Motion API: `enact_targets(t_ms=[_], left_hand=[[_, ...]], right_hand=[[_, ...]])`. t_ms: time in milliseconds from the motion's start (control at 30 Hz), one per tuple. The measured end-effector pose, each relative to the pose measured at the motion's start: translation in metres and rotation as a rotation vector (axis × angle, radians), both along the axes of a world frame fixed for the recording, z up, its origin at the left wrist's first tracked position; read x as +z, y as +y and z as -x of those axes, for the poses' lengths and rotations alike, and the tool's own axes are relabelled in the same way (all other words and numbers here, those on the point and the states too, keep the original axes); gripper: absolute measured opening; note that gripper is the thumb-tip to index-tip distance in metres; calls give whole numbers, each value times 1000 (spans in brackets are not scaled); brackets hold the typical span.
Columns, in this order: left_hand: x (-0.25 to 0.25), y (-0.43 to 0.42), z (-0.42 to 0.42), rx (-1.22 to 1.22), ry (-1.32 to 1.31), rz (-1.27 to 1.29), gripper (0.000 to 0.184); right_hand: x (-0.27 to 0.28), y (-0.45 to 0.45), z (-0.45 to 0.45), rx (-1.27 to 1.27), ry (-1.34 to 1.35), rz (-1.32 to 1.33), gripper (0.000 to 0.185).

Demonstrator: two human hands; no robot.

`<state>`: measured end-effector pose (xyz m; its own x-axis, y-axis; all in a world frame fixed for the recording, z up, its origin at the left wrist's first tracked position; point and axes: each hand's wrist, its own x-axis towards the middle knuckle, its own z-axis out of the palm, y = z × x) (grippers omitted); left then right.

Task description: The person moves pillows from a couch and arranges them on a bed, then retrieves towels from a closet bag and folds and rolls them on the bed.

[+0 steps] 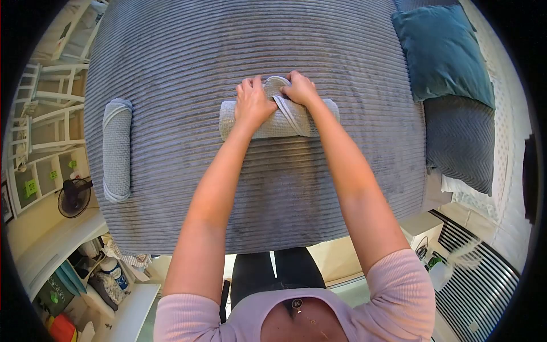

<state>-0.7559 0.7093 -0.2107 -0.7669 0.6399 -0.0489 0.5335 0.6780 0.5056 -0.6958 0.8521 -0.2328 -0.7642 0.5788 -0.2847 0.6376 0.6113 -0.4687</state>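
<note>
A light grey, waffle-textured rolled towel (273, 125) lies crosswise on the grey ribbed bedspread (256, 182). A loose flap of it loops up at the far side, and a folded band crosses its middle. My left hand (254, 102) is on the far left side of this flap, fingers curled over the cloth. At the flap's right side, my right hand (300, 89) grips the edge between thumb and fingers. A second rolled towel (117, 151), similar in colour and texture, rests near the bed's left edge, apart from both hands.
A teal pillow (447, 54) and a dark grey pillow (461, 142) lie along the right side. Left of the bed stand white chairs (57, 108) and a dark fan (74, 198). Shelves with various items (108, 273) are at lower left, a white cabinet (421, 231) at lower right.
</note>
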Motion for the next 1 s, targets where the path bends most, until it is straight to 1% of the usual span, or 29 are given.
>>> enact_targets(t_ms=[67,100,200,300,333,400,433,500,600,633,733,800,900,1000], left_hand=[[-8,1,-1,28,110,-91,74],[-12,1,-1,44,163,-139,75],[-5,-6,5,-117,-57,-389,63],[-3,-12,3,-171,-208,-310,40],[-4,-13,4,-167,-211,-319,35],[-7,-15,4,-163,-222,-335,25],[-10,-15,4,-174,-237,-355,23],[-15,-14,8,-198,-264,-392,19],[0,-20,8,-265,-320,-408,14],[0,-23,9,-312,-300,-424,14],[-2,-31,13,-459,-260,-471,16],[-6,-36,15,-566,-259,-495,18],[4,-35,16,-521,-369,-328,20],[38,-20,16,-476,-569,58,26]], right_hand=[[4,1,3,73,112,254,29],[5,-1,1,143,167,201,26],[35,-24,-22,359,302,25,20],[48,-43,-48,269,502,15,31],[56,-50,-54,240,577,-65,42],[53,-54,-60,201,581,-114,45],[50,-55,-64,178,583,-141,46],[40,-53,-66,175,613,-181,41],[30,-47,-61,152,663,-203,30],[29,-46,-60,140,679,-204,26],[28,-41,-59,103,582,-97,16],[31,-40,-60,126,575,-81,13],[33,-41,-62,163,601,-77,11],[32,-41,-64,216,649,-114,10]])
